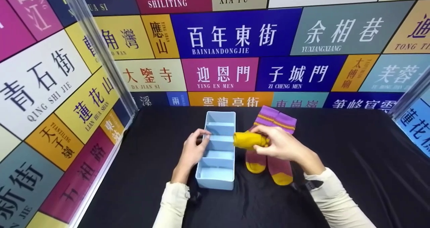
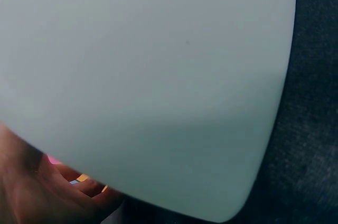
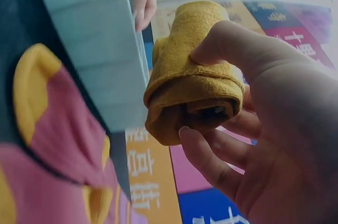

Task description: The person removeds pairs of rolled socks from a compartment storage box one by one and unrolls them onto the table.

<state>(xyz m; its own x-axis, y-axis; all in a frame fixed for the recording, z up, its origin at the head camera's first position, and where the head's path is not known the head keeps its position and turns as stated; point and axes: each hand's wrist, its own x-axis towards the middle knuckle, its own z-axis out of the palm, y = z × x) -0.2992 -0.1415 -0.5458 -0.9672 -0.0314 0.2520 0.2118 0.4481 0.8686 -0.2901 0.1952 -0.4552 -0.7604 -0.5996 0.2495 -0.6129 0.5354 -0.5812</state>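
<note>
— Your blue box?
— Compartments across; your left hand touches its rim (pinching or not, can't tell).
— Yellow fabric roll?
— Pinched in your right hand, jutting toward the box, near purple socks.

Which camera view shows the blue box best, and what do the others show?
The head view, showing the box from above with its dividers. The left wrist view shows only plain outer wall close up; the right wrist view, part of one side.
</note>
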